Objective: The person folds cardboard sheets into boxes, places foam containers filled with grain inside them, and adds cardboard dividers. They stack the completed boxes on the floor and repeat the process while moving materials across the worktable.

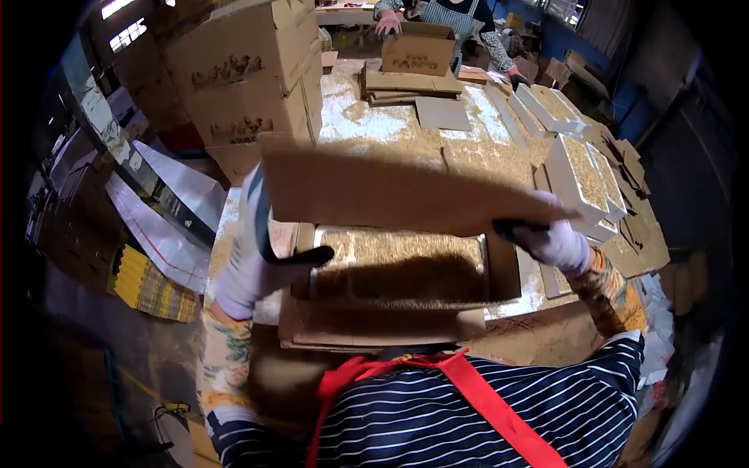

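Note:
A blurred brown cardboard sheet is held up between my two gloved hands, above an open cardboard box. My left hand grips its left end, with the dark-tipped thumb apart from it and the fingers partly hidden behind. At the right end, my right hand is closed round the sheet's edge. Inside the box lies a white-edged tray filled with golden, straw-like shreds; part of it is in shadow. The box's near flap is folded outward towards me.
White trays of golden shreds stand at the right of the dust-strewn table. Tall cartons printed with chickens are stacked at the left. Across the table, a co-worker's gloved hand touches a small carton on flat cardboard.

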The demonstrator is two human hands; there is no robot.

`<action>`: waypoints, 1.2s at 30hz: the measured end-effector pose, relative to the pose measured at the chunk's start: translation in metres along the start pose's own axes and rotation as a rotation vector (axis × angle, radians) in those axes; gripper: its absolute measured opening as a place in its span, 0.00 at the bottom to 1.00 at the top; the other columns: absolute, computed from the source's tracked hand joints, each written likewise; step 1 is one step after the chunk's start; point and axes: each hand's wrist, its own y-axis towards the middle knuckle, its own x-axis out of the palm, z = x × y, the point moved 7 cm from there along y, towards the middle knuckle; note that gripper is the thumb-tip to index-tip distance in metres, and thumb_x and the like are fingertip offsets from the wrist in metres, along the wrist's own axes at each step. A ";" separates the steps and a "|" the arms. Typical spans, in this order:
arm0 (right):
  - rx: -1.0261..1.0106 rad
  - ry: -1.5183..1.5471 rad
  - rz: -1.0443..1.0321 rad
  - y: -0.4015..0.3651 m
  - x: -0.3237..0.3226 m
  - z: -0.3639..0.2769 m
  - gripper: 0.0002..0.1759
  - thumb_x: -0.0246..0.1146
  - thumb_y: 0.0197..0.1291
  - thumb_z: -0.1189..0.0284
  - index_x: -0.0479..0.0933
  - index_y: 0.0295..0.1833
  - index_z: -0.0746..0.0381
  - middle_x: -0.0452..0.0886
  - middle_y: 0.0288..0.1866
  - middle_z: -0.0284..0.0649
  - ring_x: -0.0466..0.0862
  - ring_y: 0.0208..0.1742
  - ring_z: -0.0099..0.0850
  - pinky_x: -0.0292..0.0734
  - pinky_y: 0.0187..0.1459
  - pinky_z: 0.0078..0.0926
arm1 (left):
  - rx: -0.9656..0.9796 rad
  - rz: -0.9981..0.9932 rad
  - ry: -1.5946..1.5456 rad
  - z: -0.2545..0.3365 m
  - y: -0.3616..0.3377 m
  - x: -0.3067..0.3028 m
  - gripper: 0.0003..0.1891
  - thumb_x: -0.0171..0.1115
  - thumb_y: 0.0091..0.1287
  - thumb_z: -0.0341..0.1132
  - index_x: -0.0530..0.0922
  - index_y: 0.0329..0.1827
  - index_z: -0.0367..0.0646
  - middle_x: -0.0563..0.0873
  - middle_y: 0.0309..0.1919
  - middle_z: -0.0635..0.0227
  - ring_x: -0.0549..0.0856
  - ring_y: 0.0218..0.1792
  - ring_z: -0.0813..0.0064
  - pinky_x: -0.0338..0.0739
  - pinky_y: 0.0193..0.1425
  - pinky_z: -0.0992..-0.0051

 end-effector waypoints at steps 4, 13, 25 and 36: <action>0.291 0.163 0.006 -0.008 -0.007 0.022 0.31 0.69 0.57 0.76 0.74 0.69 0.63 0.83 0.57 0.47 0.83 0.57 0.35 0.77 0.62 0.31 | 0.003 -0.175 0.081 -0.011 0.021 0.011 0.10 0.68 0.59 0.22 0.85 0.44 0.38 0.88 0.38 0.60 0.88 0.40 0.63 0.81 0.47 0.72; 0.269 -0.830 -0.326 0.035 0.004 -0.001 0.26 0.69 0.61 0.63 0.76 0.64 0.58 0.85 0.40 0.46 0.86 0.39 0.42 0.81 0.41 0.37 | -0.228 -0.250 0.062 -0.040 0.030 0.065 0.13 0.69 0.62 0.28 0.84 0.49 0.40 0.88 0.38 0.57 0.88 0.40 0.61 0.81 0.47 0.71; 0.047 -0.927 -0.261 0.035 0.028 -0.013 0.05 0.60 0.61 0.68 0.77 0.39 0.57 0.83 0.28 0.41 0.87 0.31 0.39 0.80 0.32 0.38 | 0.320 -0.585 0.775 -0.001 -0.049 0.088 0.19 0.66 0.65 0.48 0.82 0.54 0.48 0.86 0.46 0.62 0.86 0.43 0.60 0.75 0.56 0.56; 0.113 -1.192 -0.327 0.060 0.066 -0.035 0.06 0.61 0.60 0.70 0.74 0.42 0.58 0.82 0.28 0.35 0.86 0.31 0.32 0.78 0.33 0.31 | -0.316 -1.080 0.617 -0.026 -0.064 0.112 0.37 0.48 0.72 0.62 0.67 0.73 0.40 0.76 0.68 0.48 0.74 0.70 0.51 0.58 0.79 0.55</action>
